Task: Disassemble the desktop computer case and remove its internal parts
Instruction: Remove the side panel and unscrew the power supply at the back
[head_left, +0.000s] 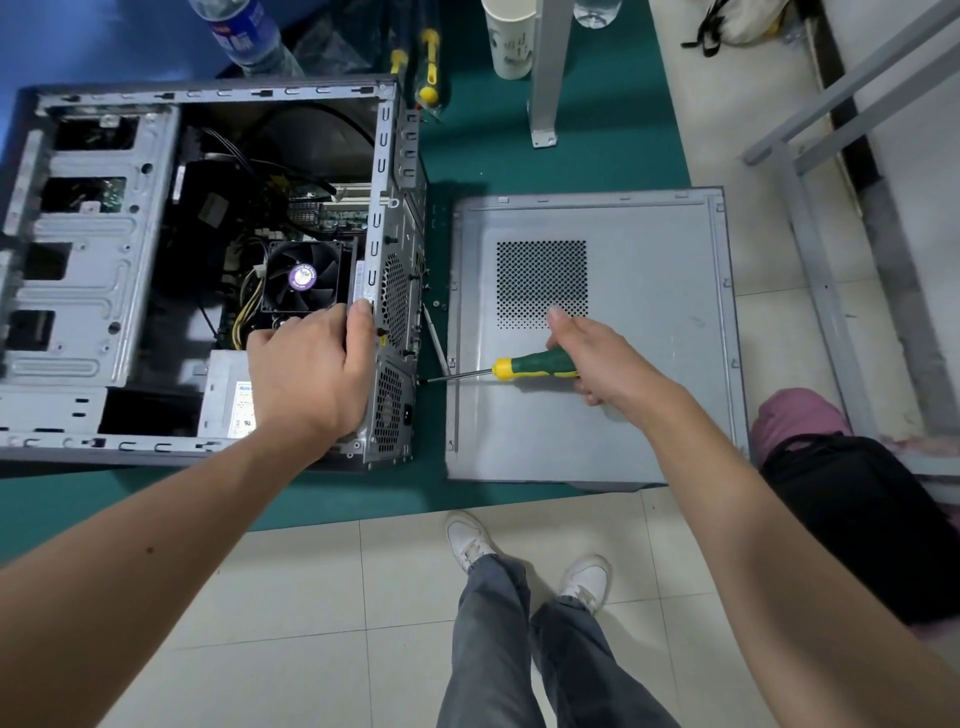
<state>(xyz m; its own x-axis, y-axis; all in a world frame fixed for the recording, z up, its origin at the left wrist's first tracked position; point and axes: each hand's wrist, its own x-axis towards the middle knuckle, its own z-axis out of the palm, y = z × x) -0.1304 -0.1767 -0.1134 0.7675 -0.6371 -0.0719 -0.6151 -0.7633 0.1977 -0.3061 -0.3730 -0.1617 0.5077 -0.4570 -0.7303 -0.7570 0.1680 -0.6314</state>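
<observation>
Case (93, 270) lies open on its side on a green mat (597, 130), its rear panel facing right. Left hand (306, 369) grips the case's rear edge, thumb inside by the fan (304, 278), fingers curled over the rim above the power supply (228, 395). Right hand (597, 358) is clamped round the green-and-yellow handle of a screwdriver (519, 368), whose tip touches the rear panel low down. Under that hand lies the side panel (649, 322), flat on the mat just beside the case. Behind are a water bottle (244, 34), a paper cup (511, 39), two more yellow-handled tools (428, 62) and a metal table leg (545, 73). Below the mat's edge is pale tiled floor (311, 597), with the person's jeans and white shoes (470, 538). A black bag (857, 519) sits at the right.
</observation>
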